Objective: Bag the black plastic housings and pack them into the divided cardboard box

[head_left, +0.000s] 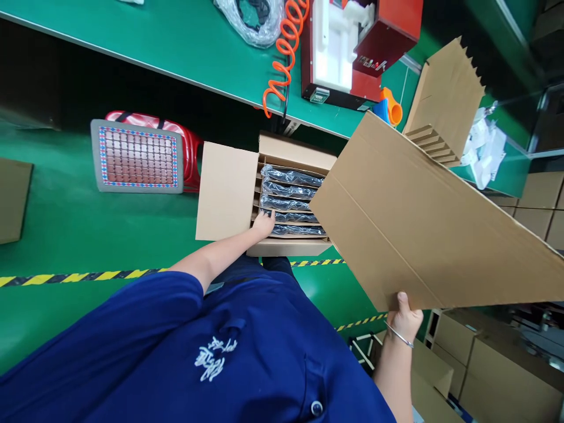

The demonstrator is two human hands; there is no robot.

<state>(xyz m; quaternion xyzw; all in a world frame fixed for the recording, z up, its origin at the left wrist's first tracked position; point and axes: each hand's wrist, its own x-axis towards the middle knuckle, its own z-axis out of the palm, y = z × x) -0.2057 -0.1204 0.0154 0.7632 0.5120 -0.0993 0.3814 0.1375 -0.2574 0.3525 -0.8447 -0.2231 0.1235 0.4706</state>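
While slotted upright, bagged items (288, 200) in carton (227, 194)

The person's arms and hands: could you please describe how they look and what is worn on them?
Both forearms are bare below short dark-blue sleeves. The left hand is bare. The right hand is also bare, with a thin silver bangle at its wrist.

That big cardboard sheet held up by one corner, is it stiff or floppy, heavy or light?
The cardboard sheet is probably stiff: it stays flat though only the right hand pinches its lower edge. Likely light, since one hand lifts it. Its fold lines may let it bend.
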